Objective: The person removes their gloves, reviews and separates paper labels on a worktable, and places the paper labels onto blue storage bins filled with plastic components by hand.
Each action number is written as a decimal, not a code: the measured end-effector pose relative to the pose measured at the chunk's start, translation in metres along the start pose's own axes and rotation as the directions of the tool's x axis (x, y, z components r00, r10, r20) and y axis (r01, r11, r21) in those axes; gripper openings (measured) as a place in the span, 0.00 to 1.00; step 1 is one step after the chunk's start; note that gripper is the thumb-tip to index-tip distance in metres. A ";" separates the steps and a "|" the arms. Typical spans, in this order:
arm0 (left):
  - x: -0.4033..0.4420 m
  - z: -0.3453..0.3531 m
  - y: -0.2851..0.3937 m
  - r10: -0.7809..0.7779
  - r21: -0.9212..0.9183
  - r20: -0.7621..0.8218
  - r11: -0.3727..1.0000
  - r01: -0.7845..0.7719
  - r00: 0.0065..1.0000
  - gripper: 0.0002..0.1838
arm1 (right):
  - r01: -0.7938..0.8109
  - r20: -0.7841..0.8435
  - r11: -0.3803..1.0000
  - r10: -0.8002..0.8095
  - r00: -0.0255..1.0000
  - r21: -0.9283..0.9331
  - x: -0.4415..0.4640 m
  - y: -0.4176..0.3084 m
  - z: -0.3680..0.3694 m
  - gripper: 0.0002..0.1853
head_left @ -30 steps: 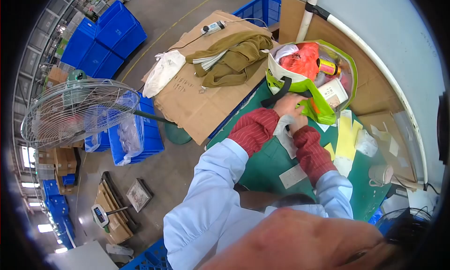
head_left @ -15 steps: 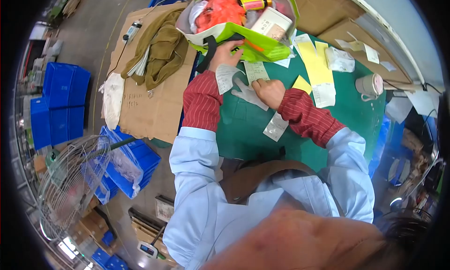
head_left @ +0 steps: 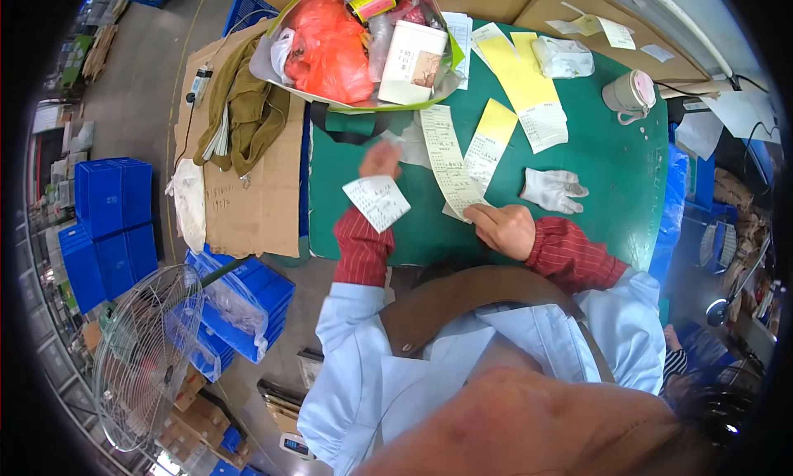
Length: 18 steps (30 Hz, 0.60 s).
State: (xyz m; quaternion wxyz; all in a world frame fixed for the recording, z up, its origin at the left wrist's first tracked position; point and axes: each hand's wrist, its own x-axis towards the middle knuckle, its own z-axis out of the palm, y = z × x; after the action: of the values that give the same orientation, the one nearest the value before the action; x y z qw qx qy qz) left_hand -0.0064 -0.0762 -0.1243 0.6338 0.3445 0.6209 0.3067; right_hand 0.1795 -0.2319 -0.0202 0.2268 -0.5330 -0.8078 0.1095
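My right hand (head_left: 505, 231) pinches the lower end of a long printed paper slip (head_left: 444, 150), which lies across the green tabletop. My left hand (head_left: 381, 160) is blurred, just below the bag's black strap (head_left: 343, 132). A smaller written slip (head_left: 377, 202) stays at the heel of that hand, over the wrist; the fingers gripping it are hard to see. Beside the long slip lies a yellow-and-white slip (head_left: 489, 142), partly under it. A white glove (head_left: 555, 190) rests flat to the right, above my right wrist.
An open bag (head_left: 450, 86) at the back holds a red plastic bag (head_left: 330, 51), a white box (head_left: 410, 63) and a bottle (head_left: 376, 3). Yellow papers (head_left: 516, 71), a white packet (head_left: 563, 57) and a mug (head_left: 629, 94) stand right. Cardboard (head_left: 260, 179) with brown cloth (head_left: 239, 117) lies left, above a fan (head_left: 149, 356).
My right hand has drawn the long slip toward me. The glove now lies farther right. My left hand has come off the bag and nearer me, the small slip travelling with it.
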 end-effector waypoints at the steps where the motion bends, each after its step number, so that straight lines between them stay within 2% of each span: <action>1: -0.011 -0.005 -0.009 -0.183 -0.128 0.182 0.970 0.208 0.966 0.25 | 0.001 0.020 1.000 -0.001 1.000 0.023 -0.009 -0.001 0.002 0.15; 3: -0.041 0.014 -0.024 -0.344 -0.159 0.320 0.899 0.408 0.883 0.26 | 0.007 0.060 0.997 -0.012 0.998 0.080 -0.027 -0.005 0.004 0.16; 6: -0.053 0.033 -0.025 -0.290 0.002 0.486 0.944 0.331 0.825 0.27 | 0.021 0.045 0.995 -0.026 0.999 0.103 -0.046 -0.009 0.010 0.15; 7: -0.051 0.039 -0.035 -0.280 0.036 0.504 0.952 0.304 0.817 0.24 | 0.023 0.043 0.993 -0.029 0.999 0.118 -0.052 -0.009 0.011 0.14; 9: -0.059 0.045 -0.042 -0.141 -0.149 0.526 0.955 0.254 0.839 0.20 | 0.031 0.033 0.990 -0.036 0.999 0.136 -0.061 -0.006 0.012 0.13; 11: -0.066 0.057 -0.044 -0.052 -0.324 0.469 0.919 0.226 0.882 0.15 | 0.020 0.185 0.984 -0.054 0.981 0.180 -0.073 0.002 0.017 0.12; 12: -0.072 0.064 -0.038 -0.010 -0.316 0.439 0.934 0.165 0.899 0.15 | 0.010 0.258 0.979 -0.063 0.964 0.203 -0.077 0.007 0.018 0.11; 14: -0.087 0.074 -0.019 0.078 -0.293 0.380 0.955 0.040 0.922 0.15 | -0.120 0.283 0.949 0.034 0.959 0.292 -0.069 0.017 -0.003 0.11; 15: -0.093 0.077 -0.011 0.113 -0.258 0.416 0.966 -0.002 0.902 0.14 | -0.171 0.040 0.917 0.168 0.985 0.360 -0.058 0.020 -0.013 0.16; 16: -0.099 0.079 -0.006 0.138 -0.229 0.463 0.973 -0.032 0.875 0.14 | -0.336 -0.018 0.880 0.362 0.932 0.336 -0.046 0.026 -0.021 0.17; 17: -0.105 0.082 -0.002 0.161 -0.202 0.512 0.977 -0.064 0.844 0.14 | -0.490 -0.083 0.810 0.540 0.838 0.322 -0.037 0.035 -0.026 0.18; 18: -0.111 0.086 0.003 0.185 -0.178 0.560 0.979 -0.101 0.808 0.14 | -0.500 0.003 0.648 0.609 0.793 0.574 -0.033 0.047 -0.023 0.18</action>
State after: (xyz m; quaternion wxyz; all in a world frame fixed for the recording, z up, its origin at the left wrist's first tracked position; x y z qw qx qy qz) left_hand 0.0753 -0.1698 -0.0584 0.7887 0.4214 0.3506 0.2783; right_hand 0.2398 -0.2440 -0.0275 0.4003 -0.6750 -0.5128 0.3482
